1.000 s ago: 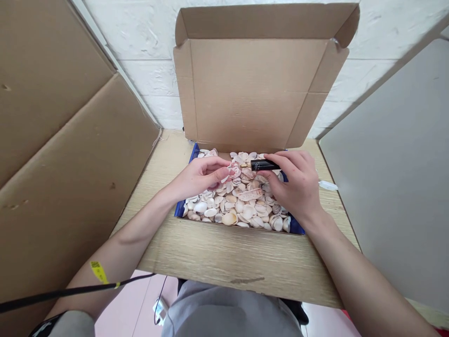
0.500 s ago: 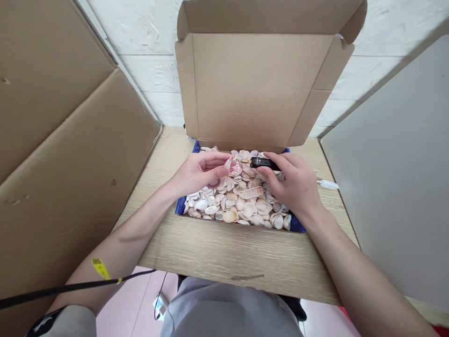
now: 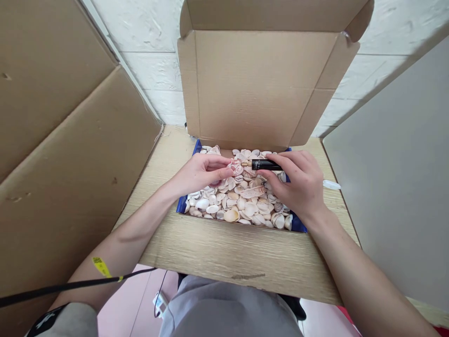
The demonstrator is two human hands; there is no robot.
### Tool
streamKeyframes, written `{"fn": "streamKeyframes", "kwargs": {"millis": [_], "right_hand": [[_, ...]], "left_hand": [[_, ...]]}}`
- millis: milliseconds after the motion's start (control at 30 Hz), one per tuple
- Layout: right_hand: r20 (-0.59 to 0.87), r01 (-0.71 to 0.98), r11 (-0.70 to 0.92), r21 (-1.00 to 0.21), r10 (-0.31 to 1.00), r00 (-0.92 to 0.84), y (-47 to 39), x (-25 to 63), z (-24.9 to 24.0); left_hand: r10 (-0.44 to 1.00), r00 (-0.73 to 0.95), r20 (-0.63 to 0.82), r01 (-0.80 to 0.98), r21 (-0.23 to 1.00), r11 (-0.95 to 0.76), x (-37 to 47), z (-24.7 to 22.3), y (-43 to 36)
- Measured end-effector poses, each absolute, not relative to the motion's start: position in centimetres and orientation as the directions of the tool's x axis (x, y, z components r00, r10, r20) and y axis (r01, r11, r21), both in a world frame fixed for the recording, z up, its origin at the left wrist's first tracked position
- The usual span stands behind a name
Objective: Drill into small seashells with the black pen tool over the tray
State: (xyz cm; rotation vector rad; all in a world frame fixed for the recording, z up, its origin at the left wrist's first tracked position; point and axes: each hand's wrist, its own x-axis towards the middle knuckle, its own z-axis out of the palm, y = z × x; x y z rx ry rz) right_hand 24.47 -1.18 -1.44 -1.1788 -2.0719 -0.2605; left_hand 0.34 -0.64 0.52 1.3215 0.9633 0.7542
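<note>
My left hand (image 3: 206,172) pinches a pinkish-white seashell (image 3: 235,167) between thumb and fingers. In my right hand (image 3: 296,180) is a black mini drill (image 3: 265,164) with a brass-coloured chuck, held level and pointing left. Its tip is at the shell or very close to it; I cannot tell whether they touch. Both hands are over an open cardboard box (image 3: 242,225) filled with loose pale seashells (image 3: 231,216), some long and ridged, some round and smooth. Blue edging (image 3: 181,204) shows at the box's sides.
The box lid (image 3: 259,89) stands upright at the back against a white brick wall (image 3: 150,70). A cardboard panel (image 3: 80,154) rises on the left, a grey panel (image 3: 396,178) on the right. A white slim object (image 3: 331,185) lies on the wooden table (image 3: 217,248). A black cable (image 3: 70,286) crosses my left forearm.
The shell has turned in my left fingers, now showing a broader patterned face to the drill. My right hand has shifted slightly right and the drill has rolled, showing its printed side.
</note>
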Motion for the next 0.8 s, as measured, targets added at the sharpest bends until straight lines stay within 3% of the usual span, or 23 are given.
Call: {"fn": "streamKeyframes", "kwargs": {"millis": [233, 400, 800], "right_hand": [[0.771, 0.797, 0.588, -0.137, 0.568, -0.286, -1.3, 24.56, -1.37], [0.722, 0.808, 0.564, -0.172, 0.63, -0.286, -1.31, 24.27, -1.54], [0.659, 0.797, 0.574, -0.188, 0.675, -0.331, -1.47, 24.2, -1.85]], "left_hand": [[0.914, 0.404, -0.045, -0.048, 0.996, 0.071, 0.34, 0.31, -0.76], [0.93, 0.363, 0.066, -0.113, 0.993, -0.026, 0.23, -0.11, -0.8], [0.935, 0.352, -0.038, -0.069, 0.995, 0.066, 0.5, 0.0, -0.71]]}}
